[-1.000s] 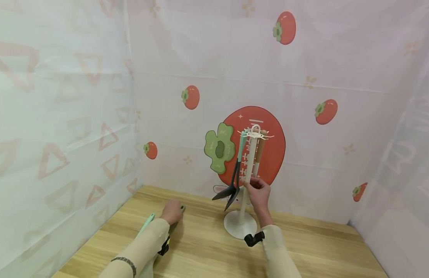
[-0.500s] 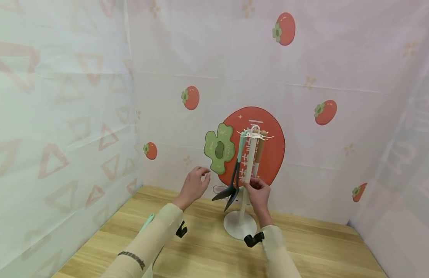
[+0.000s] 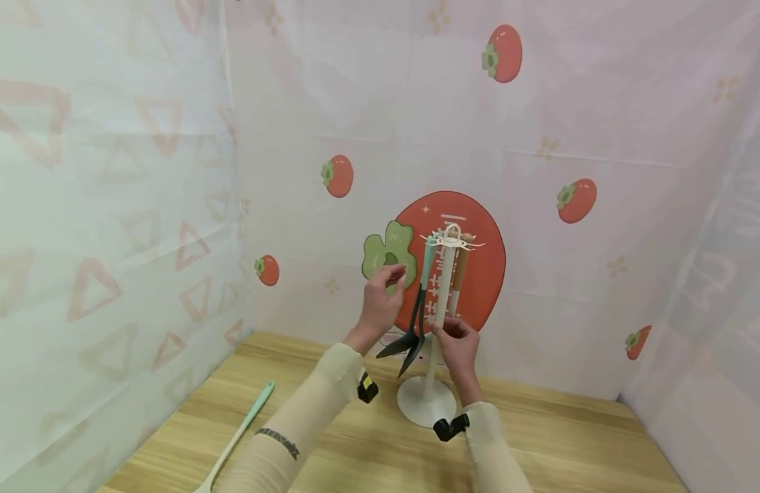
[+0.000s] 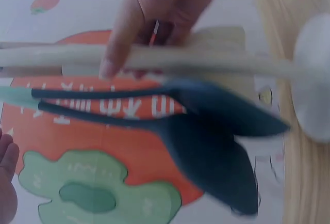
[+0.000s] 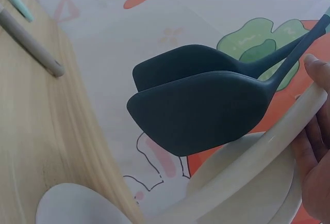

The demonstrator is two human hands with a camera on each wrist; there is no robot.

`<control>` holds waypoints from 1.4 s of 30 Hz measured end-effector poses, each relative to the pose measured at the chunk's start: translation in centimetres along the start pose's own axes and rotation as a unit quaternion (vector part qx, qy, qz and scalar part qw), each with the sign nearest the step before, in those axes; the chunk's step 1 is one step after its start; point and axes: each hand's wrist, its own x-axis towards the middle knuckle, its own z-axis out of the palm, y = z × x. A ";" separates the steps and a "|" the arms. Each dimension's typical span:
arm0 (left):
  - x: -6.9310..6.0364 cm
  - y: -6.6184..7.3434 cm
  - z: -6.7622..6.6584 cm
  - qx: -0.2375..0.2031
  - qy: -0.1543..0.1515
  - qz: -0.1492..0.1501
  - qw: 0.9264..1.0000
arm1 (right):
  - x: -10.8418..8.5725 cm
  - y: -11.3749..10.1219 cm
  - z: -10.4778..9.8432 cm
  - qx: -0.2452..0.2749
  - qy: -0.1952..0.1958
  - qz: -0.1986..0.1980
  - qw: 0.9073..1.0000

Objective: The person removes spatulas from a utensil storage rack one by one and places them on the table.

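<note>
A white utensil stand (image 3: 444, 287) rises from a round base. My right hand (image 3: 459, 346) grips its pole, as the left wrist view also shows, with the thumb (image 4: 117, 56) in front. Two dark spatulas (image 4: 206, 146) with mint handles (image 3: 428, 263) hang on the stand's left side. Behind the pole hang utensils with brown handles (image 3: 461, 267); the right wrist view shows pale heads (image 5: 252, 182) there. My left hand (image 3: 383, 301) is raised just left of the spatulas, holding nothing, its fingers loosely bent. It shows at the edge of the left wrist view (image 4: 7, 182).
On the wooden table (image 3: 540, 438), a mint-handled utensil (image 3: 244, 424) lies at the left. A grey handle (image 5: 33, 43) lies nearby in the right wrist view. Patterned cloth walls (image 3: 294, 205) stand behind and at both sides.
My left hand has left the grey handle on the table and moved up and right to beside the hanging spatulas. The right hand has stayed on the pole.
</note>
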 end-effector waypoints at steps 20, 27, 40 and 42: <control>1.2 1.8 3.5 -0.127 -0.016 -0.149 0.980 | 0.5 0.7 -0.1 0.012 0.000 0.008 1.000; 1.2 1.9 3.6 -0.115 -0.018 -0.167 0.979 | 1.5 3.8 0.2 0.020 0.028 -0.004 0.999; 1.3 2.5 2.7 -0.099 -0.046 -0.162 0.981 | 1.5 3.9 0.2 0.026 0.028 -0.016 0.999; 1.3 2.8 2.4 -0.101 -0.053 -0.162 0.980 | 1.5 3.8 0.1 0.024 0.028 -0.016 0.999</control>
